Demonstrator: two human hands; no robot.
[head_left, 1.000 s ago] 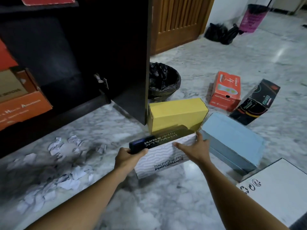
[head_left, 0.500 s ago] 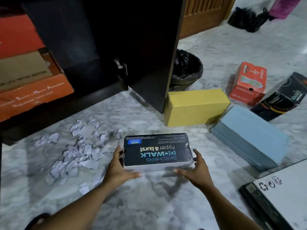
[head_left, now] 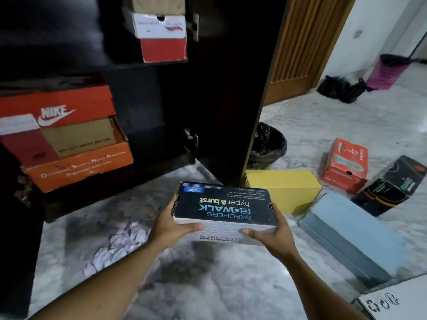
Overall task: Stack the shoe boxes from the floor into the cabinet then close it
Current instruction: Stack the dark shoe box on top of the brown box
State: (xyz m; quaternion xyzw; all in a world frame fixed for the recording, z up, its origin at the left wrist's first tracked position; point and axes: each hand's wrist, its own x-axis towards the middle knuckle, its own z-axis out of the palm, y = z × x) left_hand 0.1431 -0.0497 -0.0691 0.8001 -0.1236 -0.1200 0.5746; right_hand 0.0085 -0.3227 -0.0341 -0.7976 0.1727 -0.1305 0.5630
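Observation:
I hold a black-and-white Skechers shoe box (head_left: 223,207) above the floor, level, in front of the open dark cabinet (head_left: 143,93). My left hand (head_left: 169,224) grips its left end and my right hand (head_left: 275,232) its right end. On the cabinet's lower shelf at the left sit a red Nike box (head_left: 57,107) and an orange box (head_left: 78,165). A red-and-white box (head_left: 161,38) stands on the shelf above. On the floor to the right lie a yellow box (head_left: 284,188), a light blue box (head_left: 353,234), an orange-red box (head_left: 346,165) and a black box (head_left: 392,183).
The cabinet door (head_left: 226,88) stands open, edge toward me, just behind the held box. A bin with a black bag (head_left: 268,146) sits behind the door. Torn paper scraps (head_left: 117,243) litter the marble floor at the left. A white box (head_left: 397,299) is at the bottom right.
I lifted the Skechers box off the floor beside the yellow box with both hands and brought it up toward the cabinet. My view tilted upward, showing more of the shelves.

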